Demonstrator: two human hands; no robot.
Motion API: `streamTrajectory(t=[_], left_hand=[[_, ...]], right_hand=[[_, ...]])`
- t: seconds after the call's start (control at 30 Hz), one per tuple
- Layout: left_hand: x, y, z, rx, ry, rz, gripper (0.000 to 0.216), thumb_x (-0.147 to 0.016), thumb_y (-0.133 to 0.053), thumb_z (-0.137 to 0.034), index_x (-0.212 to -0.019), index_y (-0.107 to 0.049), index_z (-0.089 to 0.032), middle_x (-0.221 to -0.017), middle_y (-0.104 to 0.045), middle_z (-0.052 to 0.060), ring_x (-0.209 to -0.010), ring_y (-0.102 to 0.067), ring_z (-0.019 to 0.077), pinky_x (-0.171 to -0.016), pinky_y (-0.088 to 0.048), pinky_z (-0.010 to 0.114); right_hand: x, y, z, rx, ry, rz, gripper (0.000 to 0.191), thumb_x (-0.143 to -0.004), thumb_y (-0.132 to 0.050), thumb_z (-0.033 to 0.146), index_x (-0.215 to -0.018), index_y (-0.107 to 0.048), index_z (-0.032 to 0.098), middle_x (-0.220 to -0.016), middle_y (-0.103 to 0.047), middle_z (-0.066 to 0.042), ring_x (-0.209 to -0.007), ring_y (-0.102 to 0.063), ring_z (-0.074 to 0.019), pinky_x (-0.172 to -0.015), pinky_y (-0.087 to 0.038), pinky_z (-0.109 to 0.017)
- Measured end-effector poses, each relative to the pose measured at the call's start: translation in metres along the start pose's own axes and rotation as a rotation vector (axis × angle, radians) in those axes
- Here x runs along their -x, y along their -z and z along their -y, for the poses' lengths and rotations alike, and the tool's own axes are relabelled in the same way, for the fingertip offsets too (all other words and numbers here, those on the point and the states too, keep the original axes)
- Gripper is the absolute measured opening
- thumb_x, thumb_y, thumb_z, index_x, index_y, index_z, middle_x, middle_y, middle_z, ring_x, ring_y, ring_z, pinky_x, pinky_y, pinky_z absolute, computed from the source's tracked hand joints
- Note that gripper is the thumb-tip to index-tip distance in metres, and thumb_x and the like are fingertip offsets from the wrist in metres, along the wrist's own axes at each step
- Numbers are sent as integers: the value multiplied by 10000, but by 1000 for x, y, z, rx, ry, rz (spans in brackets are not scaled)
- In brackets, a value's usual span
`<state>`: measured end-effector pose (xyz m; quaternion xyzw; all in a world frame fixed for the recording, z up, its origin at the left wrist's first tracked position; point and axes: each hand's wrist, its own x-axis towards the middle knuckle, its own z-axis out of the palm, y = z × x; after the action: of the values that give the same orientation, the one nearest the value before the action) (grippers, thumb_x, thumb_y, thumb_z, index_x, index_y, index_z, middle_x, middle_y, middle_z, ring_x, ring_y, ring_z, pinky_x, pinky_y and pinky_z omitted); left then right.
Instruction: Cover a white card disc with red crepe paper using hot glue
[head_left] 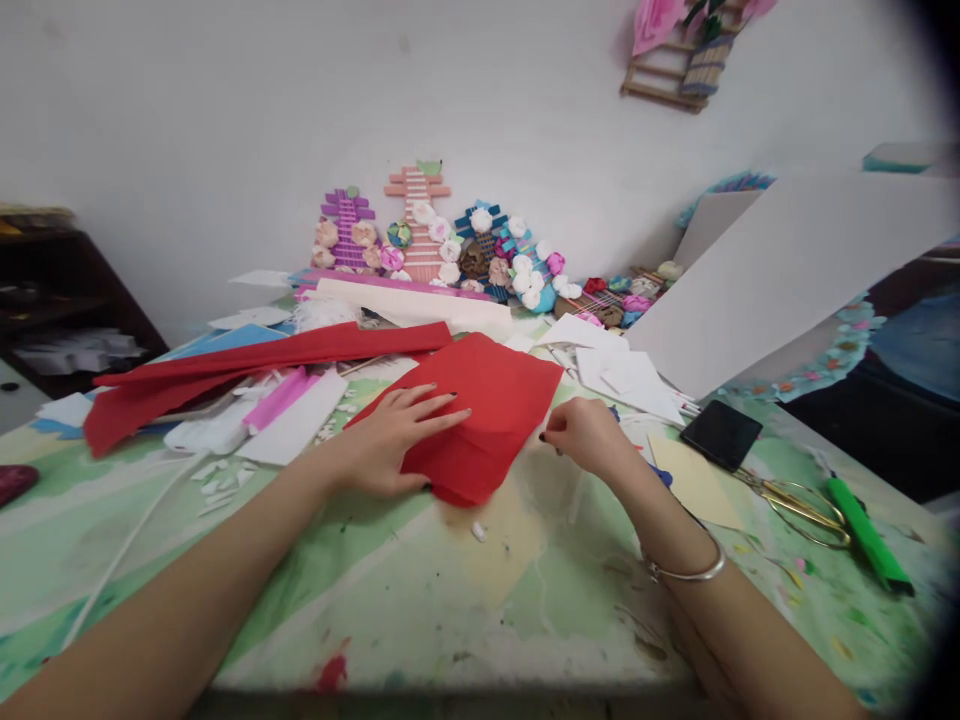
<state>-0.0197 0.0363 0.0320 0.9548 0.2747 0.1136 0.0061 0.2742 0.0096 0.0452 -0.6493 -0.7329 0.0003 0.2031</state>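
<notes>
A sheet of red paper [495, 400] lies on the table in front of me, creased near its lower part. My left hand [390, 440] rests flat on its left side, fingers spread. Just off the paper's right edge is my right hand [589, 435], its fingers curled into a pinch. Whatever those fingers hold, if anything, is hidden. A small white scrap [478, 531] sits below the paper's near corner.
Folded red paper [277, 365] lies behind at left, beside a white power strip [206, 425]. At right are gold-handled scissors [806, 510], a green cutter [870, 535], a black phone-like slab [721, 434] and yellow paper [697, 485]. Flower-decorated crafts [424, 235] lean against the wall.
</notes>
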Motion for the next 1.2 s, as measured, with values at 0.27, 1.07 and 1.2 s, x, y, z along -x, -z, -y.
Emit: streamTrajectory(t=[0.27,1.07,1.2], left_hand=[[-5,2,-28,49,-105,-39,828,-715,-688,-406,-1446,-327,-263,-1490,-355,117,-1366,-261,407,-1065,-257,619],[-12,-7,-33,276,24,-621,217,-915,-460,-204,-976,-666,-180,-939,-701,75,-894,-626,185,-751,-510,310],[-12,-6,-32,246,8,-645,211,-908,-462,-194,-950,-668,-172,-927,-706,79,-886,-632,190,-751,-513,313]], right_hand=[[7,0,9,-136,161,182,310,-654,-573,2,-724,-764,236,-680,-737,16,-617,-636,-137,-578,-413,-216],[12,-19,21,-141,622,23,240,-754,-595,20,-903,-716,163,-1000,-670,-112,-959,-581,-228,-802,-471,-340],[13,-24,21,-173,616,-33,250,-792,-551,26,-943,-703,156,-998,-662,-117,-956,-590,-216,-807,-476,-332]])
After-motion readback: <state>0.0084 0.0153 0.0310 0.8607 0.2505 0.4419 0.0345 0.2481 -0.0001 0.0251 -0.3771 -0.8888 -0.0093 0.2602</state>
